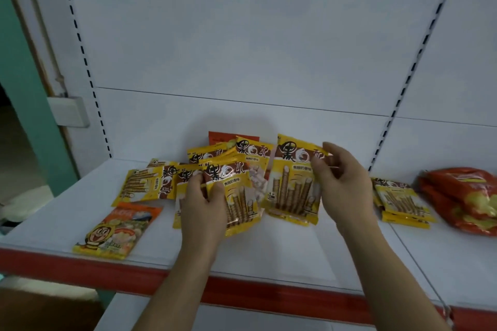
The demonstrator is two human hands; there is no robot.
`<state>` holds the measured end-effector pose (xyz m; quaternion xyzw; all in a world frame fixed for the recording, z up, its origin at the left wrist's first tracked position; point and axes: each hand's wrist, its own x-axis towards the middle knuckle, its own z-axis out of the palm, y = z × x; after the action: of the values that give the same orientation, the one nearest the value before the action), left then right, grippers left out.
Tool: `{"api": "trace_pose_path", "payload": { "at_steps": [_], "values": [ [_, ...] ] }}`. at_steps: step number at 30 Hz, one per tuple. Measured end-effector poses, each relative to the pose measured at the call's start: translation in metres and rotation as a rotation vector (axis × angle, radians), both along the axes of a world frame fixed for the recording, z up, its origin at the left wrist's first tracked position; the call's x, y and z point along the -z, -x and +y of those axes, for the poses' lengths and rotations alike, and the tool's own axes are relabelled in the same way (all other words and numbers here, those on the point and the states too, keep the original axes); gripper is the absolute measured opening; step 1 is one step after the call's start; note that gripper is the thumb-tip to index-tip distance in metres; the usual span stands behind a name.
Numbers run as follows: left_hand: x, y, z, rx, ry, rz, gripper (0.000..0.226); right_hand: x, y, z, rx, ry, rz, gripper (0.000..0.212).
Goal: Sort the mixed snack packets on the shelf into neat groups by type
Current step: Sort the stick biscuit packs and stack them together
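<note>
Your right hand (341,183) and left hand (204,201) each grip wafer-roll packets (294,185); right-end stacks (403,201) done, mid-shelf (295,255) pile unsorted.

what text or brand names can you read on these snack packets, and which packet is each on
"黑白配": big brown characters on the yellow wafer roll packet pinched by the right hand.
"黑白配": same heading on the yellow packet held by the left hand.
Small print under both headings: too blurred to read.
Orange cartoon-face packet: lettering blurred.
Red bags: nothing legible.

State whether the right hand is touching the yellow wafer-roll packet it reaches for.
Touching: the head view shows the right hand pinching the yellow packet's top corner.
</note>
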<state>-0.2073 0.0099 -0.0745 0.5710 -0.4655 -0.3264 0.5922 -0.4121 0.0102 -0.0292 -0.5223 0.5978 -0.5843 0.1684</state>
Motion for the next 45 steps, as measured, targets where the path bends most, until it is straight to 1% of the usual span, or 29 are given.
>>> {"api": "trace_pose_path", "payload": {
  "at_steps": [1, 3, 5, 7, 8, 11, 12, 17, 18, 21, 22, 23, 25, 26, 28, 29, 32, 34, 35, 36, 37, 38, 39, 40, 42, 43, 44, 45],
  "values": [
    [-0.002, 0.009, 0.0, 0.03, -0.001, 0.015, 0.011, -0.001, 0.002, 0.005, -0.047, -0.007, -0.014, 0.036],
    [-0.004, 0.031, 0.003, 0.135, -0.005, 0.058, 0.012, 0.007, -0.003, 0.011, -0.091, -0.035, 0.058, 0.034],
    [-0.008, 0.053, 0.011, 0.258, -0.024, 0.122, 0.023, 0.02, -0.013, 0.014, -0.064, -0.033, 0.157, 0.031],
    [-0.003, 0.064, 0.015, 0.337, -0.009, 0.091, 0.033, 0.033, -0.017, 0.016, -0.035, -0.008, 0.224, 0.028],
    [0.001, 0.064, 0.015, 0.342, 0.0, 0.063, 0.036, 0.038, -0.017, 0.017, -0.035, -0.007, 0.228, 0.027],
    [0.009, 0.049, 0.015, 0.304, -0.011, 0.033, 0.044, 0.044, -0.009, 0.009, -0.042, -0.016, 0.159, 0.023],
    [0.01, 0.043, 0.014, 0.284, -0.017, 0.037, 0.045, 0.044, -0.009, 0.003, -0.029, -0.03, 0.163, 0.022],
    [0.008, -0.002, 0.016, 0.145, -0.03, 0.046, 0.035, 0.033, -0.025, -0.04, -0.032, -0.108, 0.23, 0.032],
    [0.008, -0.012, 0.017, 0.121, -0.045, 0.047, 0.039, 0.03, -0.03, -0.05, -0.046, -0.139, 0.24, 0.036],
    [0.01, -0.041, 0.018, 0.065, -0.116, 0.057, 0.066, 0.026, -0.048, -0.08, -0.078, -0.293, 0.3, 0.045],
    [0.011, -0.049, 0.017, 0.061, -0.129, 0.066, 0.066, 0.026, -0.053, -0.088, -0.082, -0.341, 0.33, 0.045],
    [0.012, -0.056, 0.017, 0.047, -0.132, 0.077, 0.06, 0.026, -0.057, -0.096, -0.081, -0.379, 0.365, 0.043],
    [0.012, -0.063, 0.019, 0.027, -0.133, 0.081, 0.05, 0.029, -0.061, -0.111, -0.085, -0.43, 0.41, 0.031],
    [0.011, -0.064, 0.02, 0.026, -0.139, 0.08, 0.049, 0.03, -0.062, -0.116, -0.091, -0.444, 0.405, 0.026],
    [0.008, -0.066, 0.021, 0.024, -0.133, 0.072, 0.046, 0.03, -0.062, -0.122, -0.097, -0.418, 0.356, 0.023],
    [0.008, -0.067, 0.021, 0.021, -0.128, 0.061, 0.041, 0.027, -0.061, -0.12, -0.08, -0.364, 0.325, 0.022],
    [0.004, -0.065, 0.017, 0.008, -0.105, 0.047, 0.028, 0.005, -0.051, -0.103, 0.002, -0.11, 0.23, 0.018],
    [-0.001, -0.058, 0.013, 0.009, -0.092, 0.035, 0.031, -0.013, -0.043, -0.086, 0.006, 0.018, 0.09, 0.015],
    [-0.004, -0.053, 0.01, 0.016, -0.083, 0.042, 0.038, -0.021, -0.038, -0.074, -0.031, 0.048, 0.002, 0.015],
    [-0.006, -0.046, 0.007, 0.027, -0.077, 0.053, 0.044, -0.027, -0.035, -0.061, -0.09, 0.049, -0.072, 0.014],
    [-0.008, -0.039, 0.005, 0.045, -0.057, 0.065, 0.045, -0.031, -0.035, -0.046, -0.164, 0.02, -0.121, 0.013],
    [-0.01, -0.029, 0.003, 0.063, -0.03, 0.07, 0.04, -0.03, -0.037, -0.031, -0.231, -0.031, -0.143, 0.012],
    [-0.013, -0.018, 0.002, 0.085, -0.009, 0.071, 0.035, -0.023, -0.04, -0.019, -0.26, -0.077, -0.12, 0.013],
    [-0.013, -0.005, 0.0, 0.106, 0.005, 0.081, 0.033, -0.012, -0.042, -0.01, -0.235, -0.101, -0.052, 0.014],
    [-0.014, 0.025, 0.0, 0.168, 0.015, 0.105, 0.032, 0.015, -0.04, 0.004, -0.118, -0.115, 0.077, 0.016],
    [-0.014, 0.04, 0.001, 0.213, 0.007, 0.121, 0.035, 0.026, -0.035, 0.01, -0.077, -0.122, 0.073, 0.016],
    [-0.015, 0.056, 0.004, 0.268, -0.005, 0.151, 0.039, 0.033, -0.029, 0.017, -0.053, -0.128, 0.027, 0.015],
    [-0.016, 0.072, 0.007, 0.329, -0.015, 0.181, 0.047, 0.038, -0.018, 0.024, -0.018, -0.136, 0.002, 0.014]
  ]
}}
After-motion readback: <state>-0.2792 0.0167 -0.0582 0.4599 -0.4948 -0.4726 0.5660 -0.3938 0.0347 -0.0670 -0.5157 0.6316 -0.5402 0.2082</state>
